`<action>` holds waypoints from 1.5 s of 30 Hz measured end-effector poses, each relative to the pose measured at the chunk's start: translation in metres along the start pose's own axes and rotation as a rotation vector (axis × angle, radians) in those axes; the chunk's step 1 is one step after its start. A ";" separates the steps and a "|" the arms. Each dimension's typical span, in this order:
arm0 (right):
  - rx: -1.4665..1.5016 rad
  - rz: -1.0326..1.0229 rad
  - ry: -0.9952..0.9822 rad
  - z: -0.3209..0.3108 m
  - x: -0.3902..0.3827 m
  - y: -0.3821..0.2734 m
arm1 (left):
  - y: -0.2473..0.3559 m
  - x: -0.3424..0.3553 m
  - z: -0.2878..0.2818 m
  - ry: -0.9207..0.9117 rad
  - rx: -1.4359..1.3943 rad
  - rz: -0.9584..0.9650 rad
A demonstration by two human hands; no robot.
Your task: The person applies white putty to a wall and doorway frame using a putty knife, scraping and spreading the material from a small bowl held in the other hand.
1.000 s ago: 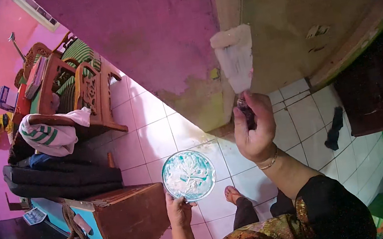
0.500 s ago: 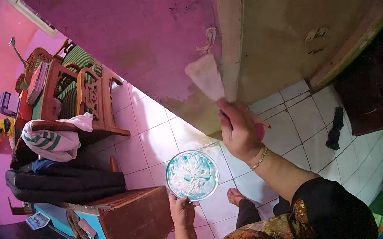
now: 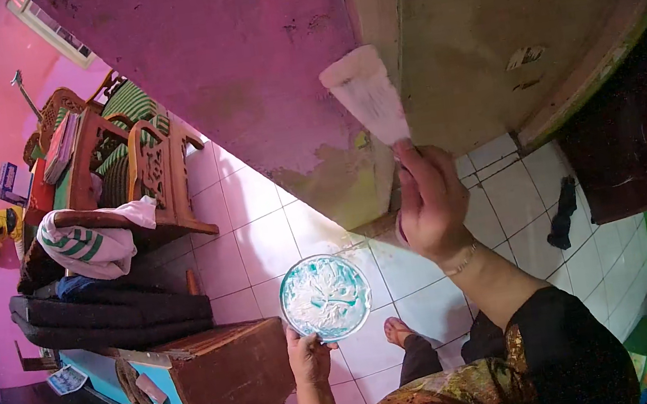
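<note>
My left hand [image 3: 310, 359] grips the near edge of a round, shallow dish [image 3: 368, 291] whose inside is smeared with white paste [image 3: 323, 295] over a teal-green bottom. Raised in front of me, my right hand [image 3: 432, 199] is closed round the handle of a putty knife [image 3: 369, 96]. Its wide blade is whitish and points up and to the left, at the corner of a wall [image 3: 238, 65]. Whether the blade touches the wall I cannot tell. Purple paint covers the wall's left side, with bare greenish patches low down; the right side is brownish.
Carved wooden chairs [image 3: 157, 163] with striped cushions stand at the left, a white-and-green cloth [image 3: 90, 245] over one. Nearer is a brown cabinet [image 3: 233, 380]. A person in yellow [image 3: 4, 226] is at the far left. A dark cloth [image 3: 564, 216] lies on the tiled floor [image 3: 262, 235].
My right hand and the putty knife have moved up and to the right. The pale lump seen on the wall's corner no longer shows. My left hand and the dish stay nearly still.
</note>
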State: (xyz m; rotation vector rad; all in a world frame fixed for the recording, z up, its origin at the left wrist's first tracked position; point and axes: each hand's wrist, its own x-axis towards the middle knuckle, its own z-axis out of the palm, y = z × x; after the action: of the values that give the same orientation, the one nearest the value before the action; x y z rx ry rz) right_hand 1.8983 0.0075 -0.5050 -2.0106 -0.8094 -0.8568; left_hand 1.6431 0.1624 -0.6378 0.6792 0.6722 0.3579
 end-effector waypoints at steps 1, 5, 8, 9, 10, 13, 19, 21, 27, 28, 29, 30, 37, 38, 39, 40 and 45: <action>-0.003 0.003 0.004 0.005 -0.007 0.008 | 0.000 -0.001 0.002 -0.001 0.018 -0.007; -0.099 0.079 -0.164 0.007 -0.048 0.025 | -0.005 -0.001 0.002 -0.032 0.014 -0.014; -0.104 0.149 -0.215 -0.015 -0.070 0.016 | -0.002 -0.004 0.005 -0.038 0.040 -0.005; -0.074 0.180 -0.188 -0.023 -0.066 0.009 | -0.001 -0.004 0.005 -0.037 0.041 -0.006; -0.043 0.210 -0.159 -0.031 -0.062 0.001 | 0.000 -0.004 0.006 -0.038 0.054 -0.005; 0.087 0.097 -0.021 -0.026 -0.020 -0.008 | 0.000 -0.003 0.007 -0.028 0.061 -0.009; -0.070 0.129 -0.190 0.009 -0.036 0.012 | -0.004 0.001 0.016 -0.035 0.018 -0.040; 0.002 0.177 -0.207 0.002 -0.073 0.010 | -0.004 0.001 0.015 -0.032 0.005 -0.044; 0.201 0.178 -0.062 -0.023 -0.053 -0.008 | -0.002 -0.002 0.014 -0.034 0.030 -0.030; 0.202 0.155 -0.034 -0.017 -0.043 -0.004 | -0.005 -0.003 0.013 -0.034 0.025 -0.040; 0.204 0.130 -0.009 -0.010 -0.033 -0.001 | -0.007 -0.004 0.010 -0.033 0.018 -0.049; 0.149 0.093 0.010 0.001 -0.024 0.005 | -0.010 -0.004 0.010 -0.034 0.019 -0.050; 0.001 0.166 -0.174 0.017 -0.097 0.024 | -0.015 0.002 -0.006 -0.058 0.017 -0.068; 0.035 0.186 -0.178 0.013 -0.099 0.019 | -0.011 0.002 -0.006 -0.047 0.023 -0.063; 0.034 0.187 -0.179 0.011 -0.097 0.015 | -0.008 0.002 -0.006 -0.036 0.030 -0.058; 0.087 0.180 -0.115 0.007 -0.092 0.010 | -0.006 0.004 -0.008 -0.035 0.031 -0.059; 0.136 0.132 -0.006 0.025 -0.035 0.005 | 0.000 0.010 -0.010 -0.044 0.024 -0.043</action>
State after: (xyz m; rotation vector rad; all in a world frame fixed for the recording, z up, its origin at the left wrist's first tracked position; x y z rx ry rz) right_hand 1.8891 0.0181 -0.5458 -1.9243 -0.7100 -0.7029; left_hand 1.6435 0.1718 -0.6480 0.6926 0.6490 0.2946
